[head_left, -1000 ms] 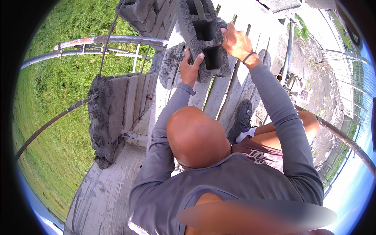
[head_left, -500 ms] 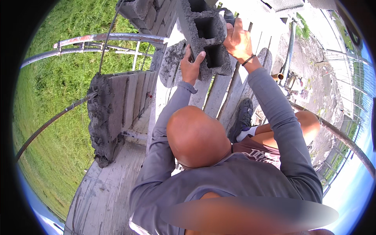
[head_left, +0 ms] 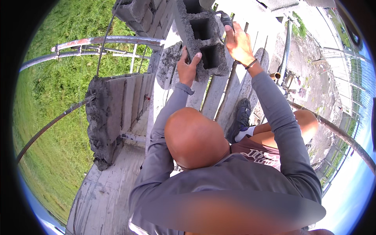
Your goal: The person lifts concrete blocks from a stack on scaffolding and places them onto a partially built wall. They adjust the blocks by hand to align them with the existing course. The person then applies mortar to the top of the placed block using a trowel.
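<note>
Farthest left of the hollow block stands grass, crossed by 2 curved pipes. Nearer the block, to its lower left, is a block wall with rough mortar on its end. Just beside the block's lower left edge is the left hand, thumb and fingers spread and touching it; whether it grips or only steadies, I cannot tell. The hollow block lies between the 2 hands, above the planks, with 3 cells in view, their insides too dark to read. A smooth grey piece shows at its topmost cell, cut by the view's edge. Just right of the block, the right hand is closed around a dark handle. Below and right of the block, a dark shoe rests on the planks.
</note>
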`<action>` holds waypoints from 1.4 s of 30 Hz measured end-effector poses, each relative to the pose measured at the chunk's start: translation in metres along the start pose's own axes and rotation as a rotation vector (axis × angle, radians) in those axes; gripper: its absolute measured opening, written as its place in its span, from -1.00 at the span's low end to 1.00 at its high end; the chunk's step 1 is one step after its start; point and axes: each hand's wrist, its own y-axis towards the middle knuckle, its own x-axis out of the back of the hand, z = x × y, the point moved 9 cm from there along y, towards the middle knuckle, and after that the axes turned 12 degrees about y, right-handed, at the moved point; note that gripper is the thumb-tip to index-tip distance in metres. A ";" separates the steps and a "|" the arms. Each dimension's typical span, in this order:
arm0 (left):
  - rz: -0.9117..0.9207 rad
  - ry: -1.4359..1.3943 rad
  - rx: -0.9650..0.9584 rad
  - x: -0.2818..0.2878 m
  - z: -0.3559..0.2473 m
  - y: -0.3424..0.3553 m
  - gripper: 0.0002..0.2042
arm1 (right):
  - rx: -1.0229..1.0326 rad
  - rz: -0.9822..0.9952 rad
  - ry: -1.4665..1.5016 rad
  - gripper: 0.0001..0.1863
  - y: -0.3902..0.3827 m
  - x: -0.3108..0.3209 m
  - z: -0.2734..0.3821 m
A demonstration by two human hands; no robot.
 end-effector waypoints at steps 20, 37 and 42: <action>0.015 -0.012 0.005 0.000 0.002 -0.001 -0.16 | 0.225 -0.155 -0.034 -0.60 -0.009 0.018 0.019; 0.016 0.071 -0.012 -0.001 0.008 0.003 -0.25 | -0.005 0.045 -0.086 -0.57 0.006 0.007 0.019; -0.025 0.041 -0.034 0.001 0.001 0.004 -0.13 | 0.263 0.176 -0.388 -0.60 0.009 -0.017 0.039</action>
